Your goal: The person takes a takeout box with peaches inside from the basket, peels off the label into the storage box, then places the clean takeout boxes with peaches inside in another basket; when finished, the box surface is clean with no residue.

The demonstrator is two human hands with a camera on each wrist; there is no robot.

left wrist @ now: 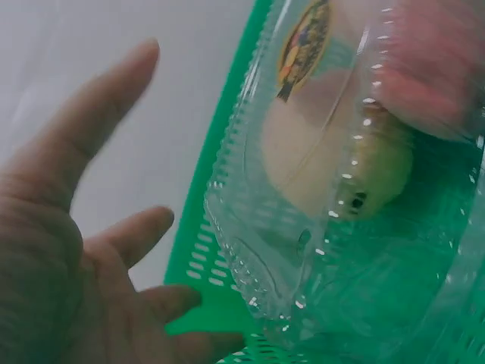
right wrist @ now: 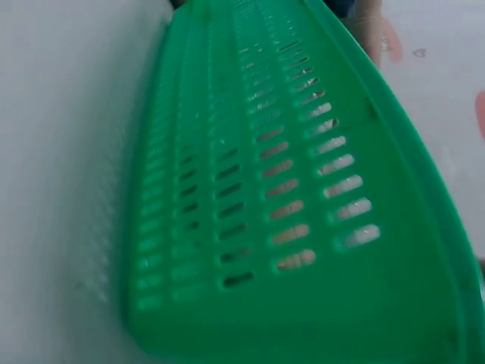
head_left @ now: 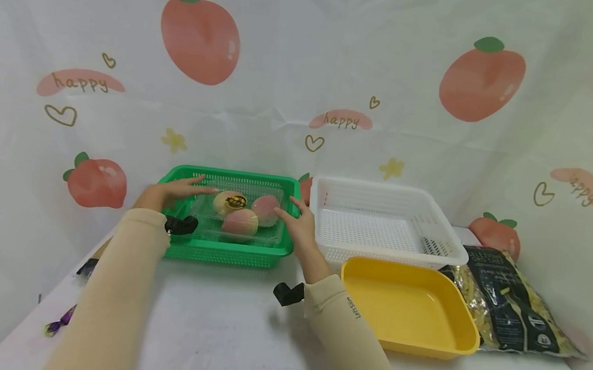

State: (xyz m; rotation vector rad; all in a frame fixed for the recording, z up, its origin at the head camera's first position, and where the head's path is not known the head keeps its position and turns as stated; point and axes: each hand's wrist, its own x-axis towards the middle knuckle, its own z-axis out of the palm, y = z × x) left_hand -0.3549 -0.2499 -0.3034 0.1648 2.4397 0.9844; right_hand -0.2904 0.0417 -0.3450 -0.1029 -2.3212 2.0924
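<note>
A green slotted basket (head_left: pixel 222 254) stands on the white table and holds a clear plastic clamshell box (head_left: pixel 209 225) with three round pastries (head_left: pixel 241 222), one with a dark label. My left hand (head_left: pixel 183 189) hovers over the basket's left rim with its fingers stretched out. In the left wrist view the left hand (left wrist: pixel 98 250) is spread open and apart from the clear box (left wrist: pixel 303 227), which lies in the green basket (left wrist: pixel 201 258). My right hand (head_left: pixel 294 221) is at the basket's right rim, fingers straight, index tip close to the box. The right wrist view shows only the basket's outer wall (right wrist: pixel 288 205).
A white slotted basket (head_left: pixel 402 186) stands right of the green one. In front of it lie a yellow tray (head_left: pixel 406 308) and a dark bag of pasta (head_left: pixel 512 302). Small dark and purple items (head_left: pixel 60 323) lie at the table's left edge. A peach-print cloth hangs behind.
</note>
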